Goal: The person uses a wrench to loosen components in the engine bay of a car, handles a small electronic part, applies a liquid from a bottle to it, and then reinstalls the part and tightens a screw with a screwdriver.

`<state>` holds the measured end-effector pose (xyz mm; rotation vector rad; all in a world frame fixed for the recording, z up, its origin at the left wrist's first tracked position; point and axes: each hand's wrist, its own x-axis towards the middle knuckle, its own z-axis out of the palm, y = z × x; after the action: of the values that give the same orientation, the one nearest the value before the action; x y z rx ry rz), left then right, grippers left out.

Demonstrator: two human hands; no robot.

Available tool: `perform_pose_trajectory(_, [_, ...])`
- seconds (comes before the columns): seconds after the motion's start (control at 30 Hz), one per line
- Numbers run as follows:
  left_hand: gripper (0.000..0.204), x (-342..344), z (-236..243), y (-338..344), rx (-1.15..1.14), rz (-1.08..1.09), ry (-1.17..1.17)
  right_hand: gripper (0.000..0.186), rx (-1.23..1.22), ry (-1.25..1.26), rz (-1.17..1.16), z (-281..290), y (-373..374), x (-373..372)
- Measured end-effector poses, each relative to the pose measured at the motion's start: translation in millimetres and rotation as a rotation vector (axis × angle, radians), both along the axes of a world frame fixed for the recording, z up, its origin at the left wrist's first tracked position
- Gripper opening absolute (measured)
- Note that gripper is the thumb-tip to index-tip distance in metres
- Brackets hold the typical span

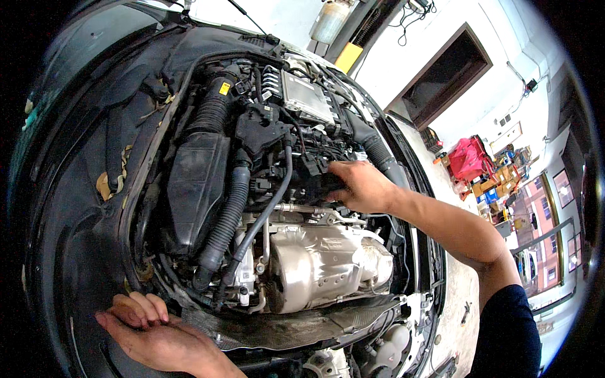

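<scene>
My right hand (359, 186) reaches in from the right over the middle of an engine. Its thumb and fingers are bent around a dark spot beside black wiring and connectors (313, 162), and what they grip, if anything, is lost in the shadow. Just below that hand lies a shiny metal exhaust canister (315, 261) with a bracket and thin pipes along its top. At the lower left, my left hand (151, 334) hovers or rests by the edge of the engine bay. Its fingers are curled in toward the palm, with no object showing in them.
A ribbed black hose (227, 217) runs beside a black air box (196, 189). Farther back sits a flat silver control unit (307, 97). The dark fender (82, 252) borders the bay on the left. Beyond the car are a doorway (441, 75) and a red bag (469, 159) near boxes.
</scene>
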<state>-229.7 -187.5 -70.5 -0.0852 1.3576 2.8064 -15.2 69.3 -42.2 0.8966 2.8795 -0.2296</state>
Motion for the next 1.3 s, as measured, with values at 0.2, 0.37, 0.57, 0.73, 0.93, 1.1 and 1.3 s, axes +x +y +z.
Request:
perform_pose_trajectory(0.2, [0.037,6.2,4.3,6.4,-0.04,0.023,-0.056,0.059,0.006,-0.291,-0.224,17.6,-13.4,-36.7])
perform_pose_trajectory(0.37, [0.039,7.1,8.8,9.7,-0.035,0.06,-0.058,0.062,-0.09,-0.311,-0.278,-1.0,9.4,-33.7])
perform_pose_trajectory(0.57, [0.041,1.1,6.2,3.1,-0.008,0.026,-0.042,0.062,-0.002,-0.248,-0.196,12.9,-0.1,-22.2])
perform_pose_trajectory(0.73, [0.041,8.3,8.4,11.2,-0.027,0.025,-0.087,0.062,-0.021,-0.385,-0.267,20.0,13.7,-40.2])
perform_pose_trajectory(0.93, [0.044,6.4,10.3,13.1,-0.042,0.047,-0.091,0.062,0.184,-0.376,-0.166,78.9,12.8,-47.7])
perform_pose_trajectory(1.1, [0.043,7.9,14.8,10.9,-0.081,0.047,-0.15,0.052,0.225,-0.062,-0.159,252.2,9.7,-42.5])
perform_pose_trajectory(1.3, [0.041,5.1,0.8,6.2,-0.182,-0.139,0.027,0.047,0.102,0.285,-0.337,278.1,-87.4,101.2])
